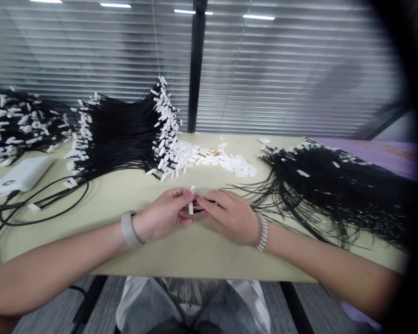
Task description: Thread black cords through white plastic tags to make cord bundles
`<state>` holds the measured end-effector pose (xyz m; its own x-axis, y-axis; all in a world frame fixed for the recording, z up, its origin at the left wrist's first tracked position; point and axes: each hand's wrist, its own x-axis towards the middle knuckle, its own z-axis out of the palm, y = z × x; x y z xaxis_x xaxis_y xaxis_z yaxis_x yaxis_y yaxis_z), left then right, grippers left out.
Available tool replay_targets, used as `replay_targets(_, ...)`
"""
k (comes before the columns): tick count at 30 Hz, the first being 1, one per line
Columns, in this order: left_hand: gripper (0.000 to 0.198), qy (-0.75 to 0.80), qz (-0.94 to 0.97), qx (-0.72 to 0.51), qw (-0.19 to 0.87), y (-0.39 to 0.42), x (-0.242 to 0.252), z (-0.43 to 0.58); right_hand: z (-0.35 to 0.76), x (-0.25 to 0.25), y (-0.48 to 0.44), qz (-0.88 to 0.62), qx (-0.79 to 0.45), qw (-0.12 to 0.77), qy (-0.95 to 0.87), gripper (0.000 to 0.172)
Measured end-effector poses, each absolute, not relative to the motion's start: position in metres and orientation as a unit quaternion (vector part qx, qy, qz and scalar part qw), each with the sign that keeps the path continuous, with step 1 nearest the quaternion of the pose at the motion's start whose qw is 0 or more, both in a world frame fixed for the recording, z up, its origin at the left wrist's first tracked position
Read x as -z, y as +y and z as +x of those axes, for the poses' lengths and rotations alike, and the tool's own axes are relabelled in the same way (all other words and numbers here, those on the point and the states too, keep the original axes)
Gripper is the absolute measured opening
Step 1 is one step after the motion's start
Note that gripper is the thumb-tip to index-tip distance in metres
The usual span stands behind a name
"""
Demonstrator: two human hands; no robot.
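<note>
My left hand (pixel 170 208) pinches a small white connector (pixel 191 206) between thumb and fingers, above the table's middle. Close against it on the right, my right hand (pixel 231 215) is closed on a black cable (pixel 199 211), whose end meets the white piece. Whether the cable sits inside the connector or only touches it, I cannot tell. Beyond my hands lies a heap of loose white connectors (pixel 226 162). More loose black cables (pixel 299 218) fan out from the pile beside my right forearm.
A tall stack of black cables (pixel 125 130) with white ends stands at the back left, another bundle (pixel 24 123) farther left. A white power bank (pixel 21 175) with a black cord (pixel 85 188) lies at left. The table's front edge (pixel 202 277) runs near my lap; window blinds (pixel 285 74) rise behind.
</note>
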<state>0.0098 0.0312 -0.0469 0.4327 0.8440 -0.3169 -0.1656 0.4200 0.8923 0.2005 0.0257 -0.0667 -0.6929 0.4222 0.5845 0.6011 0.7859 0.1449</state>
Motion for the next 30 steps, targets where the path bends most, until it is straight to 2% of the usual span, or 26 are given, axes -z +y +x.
replay_targets(8, 0.036, 0.453, 0.449, -0.353, 0.685, 0.026, 0.045, 0.011, 0.203, 0.064, 0.028, -0.253, 0.225, 0.264, -0.903, 0.013)
replay_targets(15, 0.036, 0.456, 0.477, -0.348, 0.666, 0.024, 0.048, 0.012, 0.202, 0.062, 0.018, -0.254, 0.239, 0.263, -0.9, 0.013)
replay_targets(20, 0.036, 0.449, 0.504, -0.356, 0.646, 0.024, 0.051, 0.012, 0.205, 0.064, 0.017, -0.247, 0.241, 0.276, -0.897, 0.02)
replay_targets(30, 0.031, 0.426, 0.569, -0.373, 0.597, 0.023, 0.056, 0.013, 0.2, 0.065, 0.01, -0.341, 0.18, 0.302, -0.872, 0.02)
